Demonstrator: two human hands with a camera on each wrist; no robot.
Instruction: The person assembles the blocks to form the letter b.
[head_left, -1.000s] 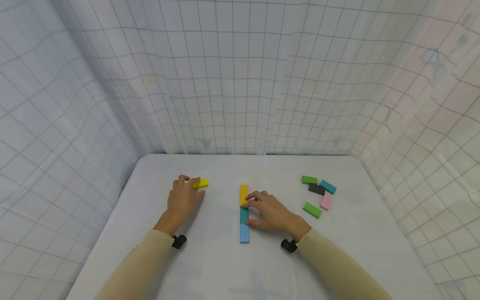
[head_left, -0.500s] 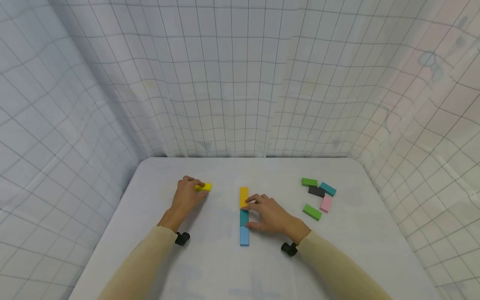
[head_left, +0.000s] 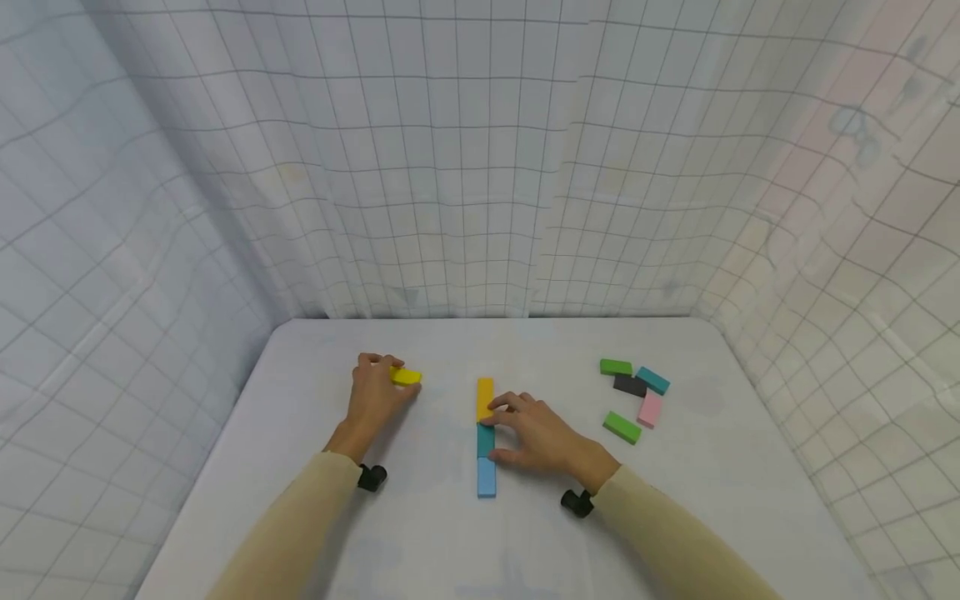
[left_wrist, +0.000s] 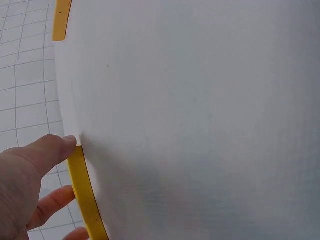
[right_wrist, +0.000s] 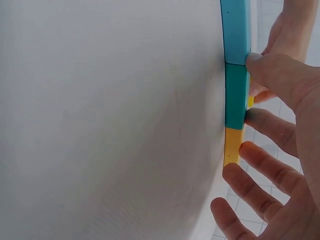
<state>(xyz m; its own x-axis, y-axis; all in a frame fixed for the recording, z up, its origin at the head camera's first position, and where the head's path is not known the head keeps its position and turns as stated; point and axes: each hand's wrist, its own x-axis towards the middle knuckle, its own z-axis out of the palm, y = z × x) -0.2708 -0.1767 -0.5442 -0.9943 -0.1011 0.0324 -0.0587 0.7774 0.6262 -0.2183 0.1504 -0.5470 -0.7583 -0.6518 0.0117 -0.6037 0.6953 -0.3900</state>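
Observation:
My left hand holds a yellow block between thumb and fingers, left of centre on the white table. In the left wrist view the thumb tip lies at one end of the yellow block, fingers along its far side. Mid-table, an orange block, a teal block and a light blue block lie end to end in a straight row. My right hand rests at the row's right side with relaxed fingers. Its thumb touches near the teal and light blue joint, its index finger near the teal and orange joint.
To the right lie a green block, a black block, a blue block and a pink block, close together. Another green block lies nearer. Checked white cloth walls the table's back and sides.
The left hand has shifted slightly right with the yellow block, which has turned a little and now sits between thumb and fingers. The right hand and the row stay in place.

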